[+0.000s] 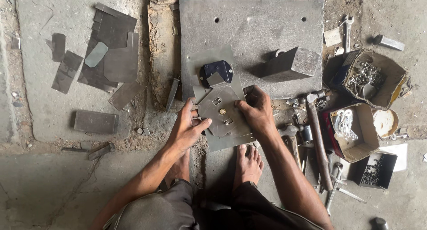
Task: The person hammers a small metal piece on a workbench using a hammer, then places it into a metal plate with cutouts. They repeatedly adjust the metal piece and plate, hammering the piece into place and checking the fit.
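My left hand [187, 127] and my right hand [257, 112] hold a stack of thin grey metal plates [221, 110] from both sides, low over the front edge of a thick steel slab [253, 25]. The top plate is rounded and carries a small brass rivet and two little square lugs. Just behind it on the slab lies a dark round part [215, 73] with a grey tab across it. My bare feet [247, 164] rest on the ground right below the plates.
A heavy steel block [291, 64] stands on the slab to the right. Cut sheet-metal pieces [111, 56] lie at the left. At the right are a wooden-handled hammer [318, 138], a spanner [347, 29] and several open cardboard boxes [373, 74] with small hardware.
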